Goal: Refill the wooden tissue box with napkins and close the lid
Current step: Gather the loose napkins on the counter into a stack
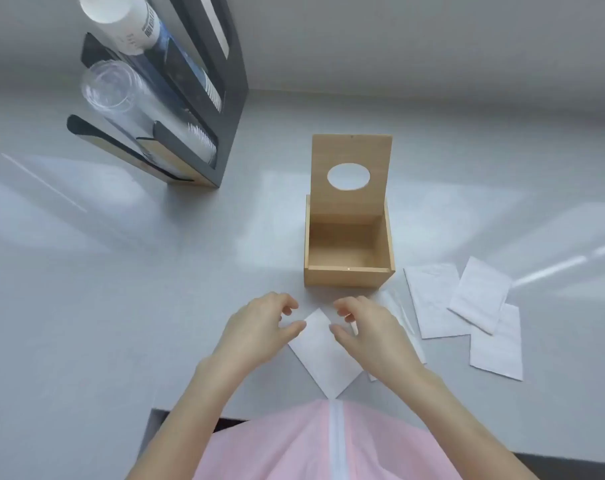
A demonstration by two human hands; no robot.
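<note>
box point(349, 258): light wood, square, open, inside bare; stands on the counter, upright
lid point(351, 174): raised upright at the box's far edge, oval hole through its middle
near napkin point(325, 355): white, flat, turned like a diamond, lying just in front of the box
spare napkins point(467, 306): white, about 4, flat and overlapping, to the right of the box's near corner
</note>
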